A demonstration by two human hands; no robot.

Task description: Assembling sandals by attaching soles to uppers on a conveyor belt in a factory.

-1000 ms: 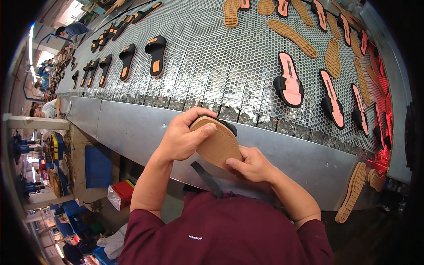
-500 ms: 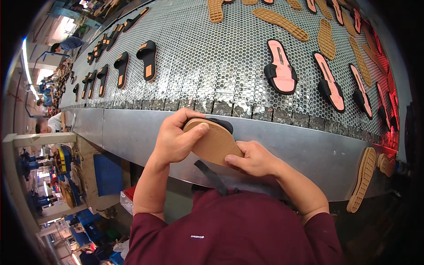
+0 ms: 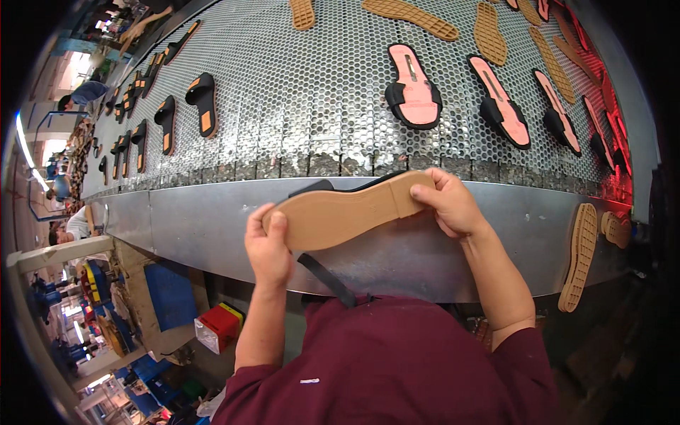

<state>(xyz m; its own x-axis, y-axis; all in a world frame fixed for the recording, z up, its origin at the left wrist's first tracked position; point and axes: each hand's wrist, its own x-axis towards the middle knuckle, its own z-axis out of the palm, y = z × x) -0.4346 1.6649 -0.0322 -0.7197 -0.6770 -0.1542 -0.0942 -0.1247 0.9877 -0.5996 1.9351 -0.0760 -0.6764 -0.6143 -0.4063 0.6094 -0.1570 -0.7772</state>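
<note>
Between my two hands is a slide sandal (image 3: 340, 214), its tan sole turned toward me and its black upper on the far side. My left hand (image 3: 270, 244) grips the toe end, thumb on the sole. At the heel end my right hand (image 3: 451, 203) pinches it, thumb pressed on the heel. The sandal lies nearly level above the metal ledge (image 3: 205, 219) in front of me. Beyond it on the mesh conveyor (image 3: 283, 106) rests a black sandal upper with a pink insole (image 3: 418, 99).
More pink-lined uppers (image 3: 504, 106) and loose tan soles (image 3: 491, 39) lie on the conveyor's right. Black sandals with orange patches (image 3: 204, 106) sit at left. One tan sole (image 3: 581, 255) overlaps the ledge's right end. A red box (image 3: 221, 326) is below left. Other people are far left.
The sandal has been turned from a slant to nearly level, showing its whole sole. My right hand has moved right and up to the heel. Conveyor items have shifted left and up in view.
</note>
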